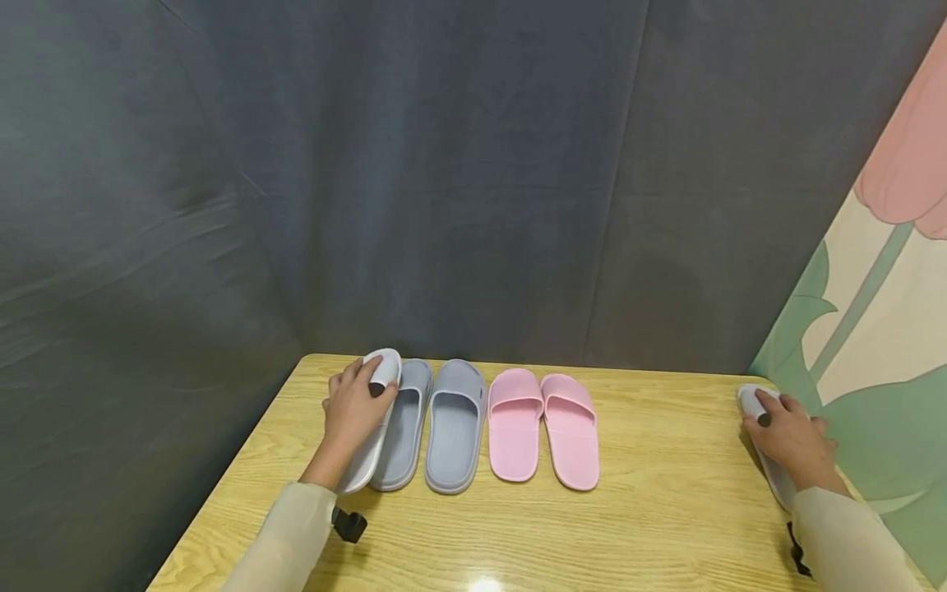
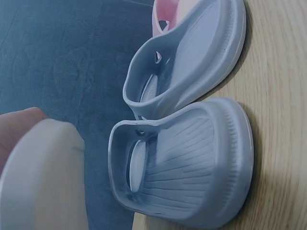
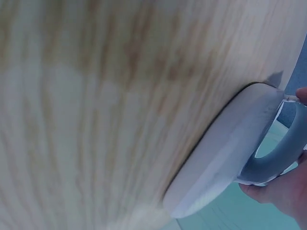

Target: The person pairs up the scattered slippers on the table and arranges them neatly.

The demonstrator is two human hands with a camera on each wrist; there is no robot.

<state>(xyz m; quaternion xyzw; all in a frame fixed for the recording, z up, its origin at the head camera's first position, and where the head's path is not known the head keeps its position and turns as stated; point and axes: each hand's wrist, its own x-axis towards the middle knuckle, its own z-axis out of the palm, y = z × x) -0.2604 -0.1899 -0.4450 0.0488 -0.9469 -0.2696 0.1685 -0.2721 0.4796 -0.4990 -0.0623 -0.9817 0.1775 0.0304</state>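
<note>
At the left end of a slipper row, my left hand [image 1: 355, 418] grips a white slipper [image 1: 362, 469] by its strap. That slipper is tilted and partly overlaps a grey slipper [image 1: 399, 452]; in the left wrist view its pale edge [image 2: 48, 182] looms close, apart from the grey pair. Far to the right, my right hand [image 1: 797, 440] holds another white slipper [image 1: 777, 481] by the strap. The right wrist view shows this slipper's side [image 3: 225, 148] against the wood, with fingers and thumb at the strap.
Beside the first grey slipper stand a second grey slipper [image 1: 453, 444] and two pink slippers [image 1: 514, 448] [image 1: 575, 452], toes toward the dark curtain [image 1: 473, 205]. All lie on a wooden table [image 1: 518, 534]. A flower-painted panel [image 1: 888, 345] borders the right side.
</note>
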